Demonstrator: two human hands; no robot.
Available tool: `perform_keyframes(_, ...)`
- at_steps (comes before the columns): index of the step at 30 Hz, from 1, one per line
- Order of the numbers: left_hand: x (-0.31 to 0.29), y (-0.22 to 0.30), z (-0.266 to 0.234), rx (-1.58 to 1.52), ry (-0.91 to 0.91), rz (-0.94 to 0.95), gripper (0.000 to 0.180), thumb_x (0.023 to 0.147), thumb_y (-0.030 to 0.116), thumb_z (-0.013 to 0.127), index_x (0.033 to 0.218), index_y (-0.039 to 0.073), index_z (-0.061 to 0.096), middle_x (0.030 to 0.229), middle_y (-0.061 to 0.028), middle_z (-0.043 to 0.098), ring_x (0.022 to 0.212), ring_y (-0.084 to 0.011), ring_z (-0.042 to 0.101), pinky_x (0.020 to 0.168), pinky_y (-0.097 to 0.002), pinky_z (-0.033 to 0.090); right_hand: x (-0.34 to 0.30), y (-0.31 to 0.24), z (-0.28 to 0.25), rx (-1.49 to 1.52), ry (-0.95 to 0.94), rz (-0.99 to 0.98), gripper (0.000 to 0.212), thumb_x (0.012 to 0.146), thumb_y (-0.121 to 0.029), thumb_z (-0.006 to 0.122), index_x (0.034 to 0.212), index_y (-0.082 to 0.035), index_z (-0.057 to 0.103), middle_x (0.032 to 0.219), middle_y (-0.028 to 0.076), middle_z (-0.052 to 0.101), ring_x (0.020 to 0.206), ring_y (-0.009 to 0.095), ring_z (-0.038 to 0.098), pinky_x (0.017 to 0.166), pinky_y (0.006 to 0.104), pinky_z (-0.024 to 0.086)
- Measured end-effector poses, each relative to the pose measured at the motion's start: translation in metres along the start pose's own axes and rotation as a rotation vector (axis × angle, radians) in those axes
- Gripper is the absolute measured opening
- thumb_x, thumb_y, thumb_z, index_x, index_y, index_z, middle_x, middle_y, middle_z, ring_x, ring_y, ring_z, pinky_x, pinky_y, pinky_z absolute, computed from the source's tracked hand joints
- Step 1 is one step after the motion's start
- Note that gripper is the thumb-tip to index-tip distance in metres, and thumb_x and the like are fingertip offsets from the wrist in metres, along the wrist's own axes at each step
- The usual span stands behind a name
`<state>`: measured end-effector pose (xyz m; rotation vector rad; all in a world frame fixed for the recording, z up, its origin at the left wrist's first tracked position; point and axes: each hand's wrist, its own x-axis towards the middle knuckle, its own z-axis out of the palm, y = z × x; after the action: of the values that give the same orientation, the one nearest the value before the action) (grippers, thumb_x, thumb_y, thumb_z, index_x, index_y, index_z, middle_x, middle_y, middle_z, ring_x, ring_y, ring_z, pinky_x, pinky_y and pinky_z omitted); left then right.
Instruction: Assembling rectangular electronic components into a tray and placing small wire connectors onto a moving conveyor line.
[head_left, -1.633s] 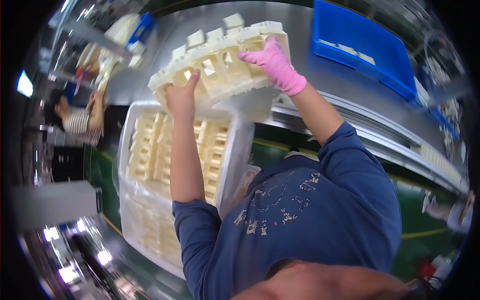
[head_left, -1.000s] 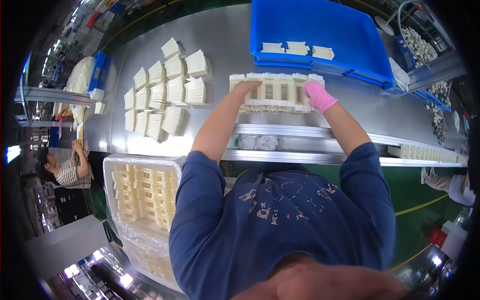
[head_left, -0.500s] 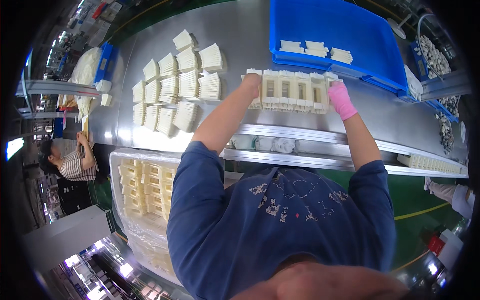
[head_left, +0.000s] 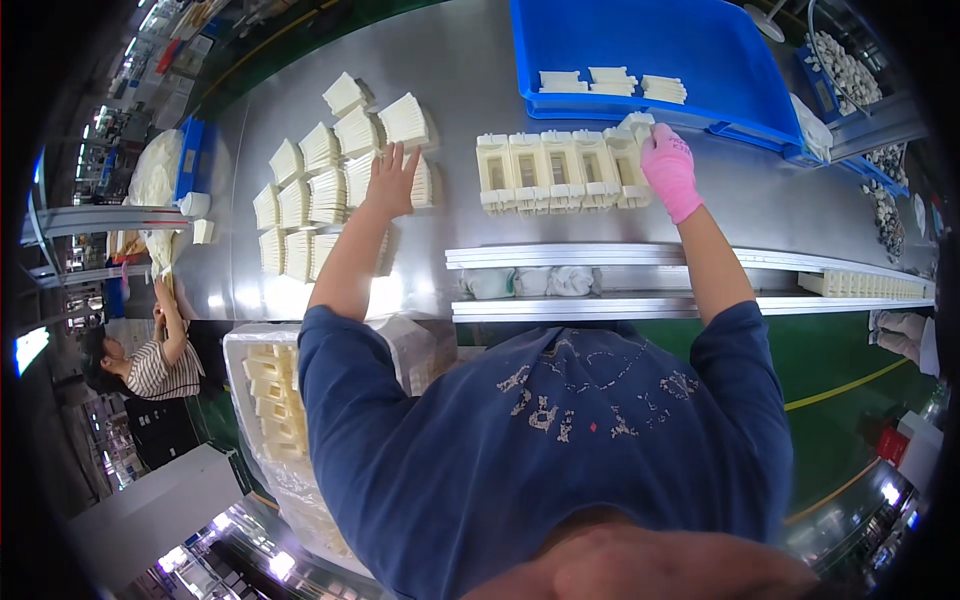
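My bare left hand, fingers spread, is over the near right part of a group of cream stacks of thin plastic pieces. It covers part of those stacks, and whether it touches them I cannot tell. A row of cream rectangular plastic frames with open slots stands side by side on the metal table. At the row's right end, my right hand, in a pink glove, grips the upper end of the last frame, which leans out of line with the others.
A blue tray holding a few cream stacks stands behind the frames. Metal rails run along the table's front. Left of me, a plastic-lined box holds more frames. A co-worker sits at far left. Bins of small parts stand at right.
My left hand has let go of the row's left end and moved left to the stacks, opening its fingers. The right hand stays at the right end, where the last frame now tilts.
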<state>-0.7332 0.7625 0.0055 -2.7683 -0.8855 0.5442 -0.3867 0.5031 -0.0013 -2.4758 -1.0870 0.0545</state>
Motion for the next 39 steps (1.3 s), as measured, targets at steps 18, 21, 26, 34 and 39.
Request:
perform_keyframes(18, 0.018, 0.003, 0.078, -0.820, 0.447, -0.363, 0.099, 0.058, 0.040, 0.079, 0.130, -0.009, 0.032, 0.122, -0.0281, 0.046, 0.113, -0.0367, 0.047, 0.095, -0.0394, 0.038, -0.068, -0.010, -0.033, 0.560, 0.339, -0.087, 0.020, 0.085, -0.011, 0.051, 0.101, -0.003, 0.061, 0.096, 0.018, 0.063, 0.091, 0.033, 0.061, 0.079, 0.0365, 0.048)
perform_keyframes(21, -0.004, 0.055, -0.047, -1.258, 0.607, -0.333, 0.059, 0.069, 0.022, 0.074, 0.114, -0.005, 0.047, 0.106, -0.0184, 0.058, 0.098, -0.0273, 0.058, 0.083, -0.0356, 0.046, -0.070, -0.004, -0.032, 0.789, 0.272, -0.027, 0.021, 0.086, -0.011, 0.052, 0.103, -0.002, 0.061, 0.099, 0.018, 0.063, 0.090, 0.031, 0.061, 0.080, 0.0345, 0.048)
perform_keyframes(26, -0.001, 0.199, -0.142, -2.032, 0.083, 0.053, 0.051, 0.076, 0.016, 0.069, 0.119, -0.002, 0.047, 0.108, -0.0120, 0.058, 0.096, -0.0193, 0.058, 0.080, -0.0316, 0.047, -0.071, -0.013, -0.078, 1.014, 0.036, -0.029, 0.038, 0.093, -0.019, 0.046, 0.125, 0.000, 0.046, 0.110, 0.011, 0.059, 0.096, 0.016, 0.058, 0.078, 0.0251, 0.047)
perform_keyframes(34, 0.108, 0.426, -0.127, -2.199, -0.458, 0.072, 0.046, 0.081, 0.027, 0.063, 0.116, 0.001, 0.049, 0.104, -0.0103, 0.059, 0.091, -0.0192, 0.058, 0.074, -0.0338, 0.048, -0.040, 0.111, -0.095, 0.779, 0.064, 0.162, 0.050, 0.086, -0.033, 0.052, 0.123, 0.000, 0.047, 0.111, 0.019, 0.058, 0.102, 0.029, 0.056, 0.088, 0.0352, 0.043)
perform_keyframes(39, 0.152, 0.482, -0.071, -1.780, -0.459, 0.295, 0.044, 0.078, 0.031, 0.064, 0.114, 0.008, 0.052, 0.102, -0.0075, 0.057, 0.089, -0.0202, 0.055, 0.066, -0.0391, 0.046, -0.012, 0.223, -0.016, 0.205, -0.196, -0.296, 0.040, 0.083, -0.026, 0.053, 0.112, 0.001, 0.054, 0.101, 0.024, 0.057, 0.096, 0.035, 0.056, 0.085, 0.0400, 0.044)
